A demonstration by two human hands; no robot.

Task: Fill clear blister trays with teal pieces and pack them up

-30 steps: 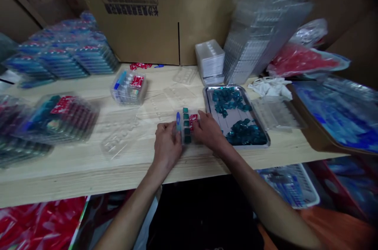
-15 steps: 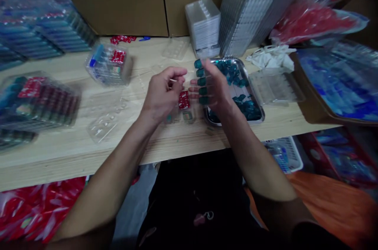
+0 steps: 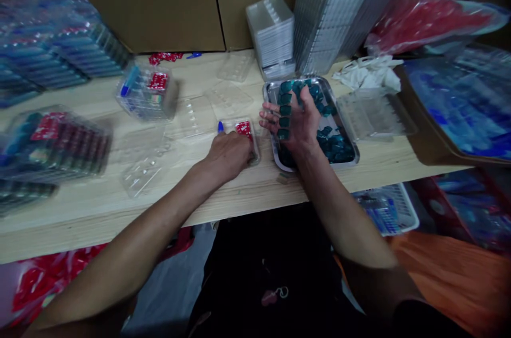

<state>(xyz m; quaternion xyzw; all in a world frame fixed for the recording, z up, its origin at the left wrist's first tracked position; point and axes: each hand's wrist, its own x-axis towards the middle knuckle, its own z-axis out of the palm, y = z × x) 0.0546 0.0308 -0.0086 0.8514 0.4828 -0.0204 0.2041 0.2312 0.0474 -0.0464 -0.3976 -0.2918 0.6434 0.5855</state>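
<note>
Knuckles up, my left hand (image 3: 231, 153) reaches down into a small clear plastic case (image 3: 256, 153). Its fingers are curled and their tips are hidden, so what they pinch cannot be made out. Inside the case are a red printed packet (image 3: 244, 129) and a blue-tipped stick (image 3: 221, 126). My right hand (image 3: 302, 122) is held palm up, fingers stretched to the left, over a metal tray (image 3: 356, 156). A column of several glossy teal false nails (image 3: 285, 110) lies across its fingers. More loose teal nails (image 3: 337, 146) fill parts of the tray.
Clear plastic inserts (image 3: 141, 173) lie on the wooden table. Filled cases (image 3: 146, 90) stand at the left, and stacked lids (image 3: 271, 29) at the back. Right of the tray are a crumpled white cloth (image 3: 369, 76) and a carton of blue packets (image 3: 459, 109). A small block (image 3: 282, 178) lies near the front edge.
My left hand has moved down and away from my right hand into the clear case. My right hand has shifted slightly right and turned more palm up, still bearing the teal nails.
</note>
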